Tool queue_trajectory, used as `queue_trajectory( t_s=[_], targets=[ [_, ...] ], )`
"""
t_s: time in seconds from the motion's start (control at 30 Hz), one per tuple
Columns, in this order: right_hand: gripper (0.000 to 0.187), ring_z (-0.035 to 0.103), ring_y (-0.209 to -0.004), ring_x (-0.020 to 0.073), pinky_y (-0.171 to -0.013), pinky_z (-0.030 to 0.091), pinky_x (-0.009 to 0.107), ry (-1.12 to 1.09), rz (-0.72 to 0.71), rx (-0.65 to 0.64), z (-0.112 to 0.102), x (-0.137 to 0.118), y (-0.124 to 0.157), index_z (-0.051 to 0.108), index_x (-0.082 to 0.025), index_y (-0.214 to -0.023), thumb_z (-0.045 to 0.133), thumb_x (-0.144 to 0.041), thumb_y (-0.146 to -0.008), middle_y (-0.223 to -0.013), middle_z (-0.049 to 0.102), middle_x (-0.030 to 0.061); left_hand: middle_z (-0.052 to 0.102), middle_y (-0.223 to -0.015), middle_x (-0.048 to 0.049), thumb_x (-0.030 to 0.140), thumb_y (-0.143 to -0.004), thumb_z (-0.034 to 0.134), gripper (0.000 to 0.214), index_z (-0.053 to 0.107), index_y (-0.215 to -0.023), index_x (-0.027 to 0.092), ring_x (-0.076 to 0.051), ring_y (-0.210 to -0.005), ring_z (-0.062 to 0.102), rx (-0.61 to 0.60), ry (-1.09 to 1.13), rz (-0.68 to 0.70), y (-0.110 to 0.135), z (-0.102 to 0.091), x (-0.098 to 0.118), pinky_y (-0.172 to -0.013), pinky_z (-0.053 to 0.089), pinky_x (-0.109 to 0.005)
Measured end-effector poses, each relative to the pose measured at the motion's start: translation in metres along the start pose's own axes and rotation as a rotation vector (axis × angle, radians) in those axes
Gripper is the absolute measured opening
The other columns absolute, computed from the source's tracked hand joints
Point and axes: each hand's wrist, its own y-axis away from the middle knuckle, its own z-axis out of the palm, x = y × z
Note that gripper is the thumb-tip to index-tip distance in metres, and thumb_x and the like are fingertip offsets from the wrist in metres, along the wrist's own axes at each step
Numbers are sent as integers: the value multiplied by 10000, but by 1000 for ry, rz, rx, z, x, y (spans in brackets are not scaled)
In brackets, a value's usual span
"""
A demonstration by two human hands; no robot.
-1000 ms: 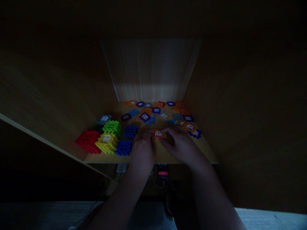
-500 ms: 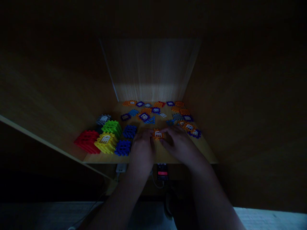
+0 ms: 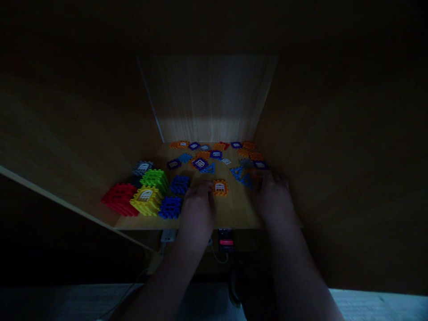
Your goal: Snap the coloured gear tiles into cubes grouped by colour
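An orange toothed tile with a white window (image 3: pixel 220 187) lies on the small wooden desk (image 3: pixel 234 211). My left hand (image 3: pixel 197 207) rests just left of it, fingers curled and touching its edge. My right hand (image 3: pixel 274 198) lies over the loose tiles at the desk's right side, covering several orange and purple pieces; its fingers are dim and partly hidden. Blue triangular pieces (image 3: pixel 242 176) lie between the orange tile and my right hand.
Stacked blocks stand at the left: red (image 3: pixel 120 198), yellow (image 3: pixel 147 199), green (image 3: pixel 154 178), two blue (image 3: pixel 171 207) and a grey one (image 3: pixel 143 167). Loose orange, purple and blue tiles (image 3: pixel 207 156) lie scattered at the back. Dark wooden walls close in on both sides.
My right hand has left the orange window tile and moved right onto the tiles at the desk's right edge. My left hand has stayed by the tile.
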Motion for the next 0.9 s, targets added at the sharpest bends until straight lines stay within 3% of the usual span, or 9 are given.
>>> queue_trajectory(
  t_s=[0.37,0.63,0.9],
  targets=[
    [248,674,-979,358,-938,511,503,2,45,28,2,0,3,677,-141,-1172,549,-257,-994,-1041,754,197,797,-1052,-85,34,-969,576,284,706,-1162,197,-293,-1061,744,-6,-12,-5,0,0,0,-950,632,-462],
    [465,705,-1054,399,-991,534,538,15,11,-68,-3,5,5,590,-71,-1379,609,-260,-955,-1175,750,259,801,-1073,-87,36,-957,592,290,709,-1168,196,-287,-1047,749,-11,-11,-6,0,0,-3,-945,633,-454],
    [464,738,-895,343,-757,553,425,-42,62,-111,-11,11,4,622,-145,-1376,635,-205,-916,-1034,791,178,798,-1081,-84,39,-965,585,272,698,-1153,200,-287,-1048,738,8,-17,11,1,1,-3,-957,623,-458]
  ],
)
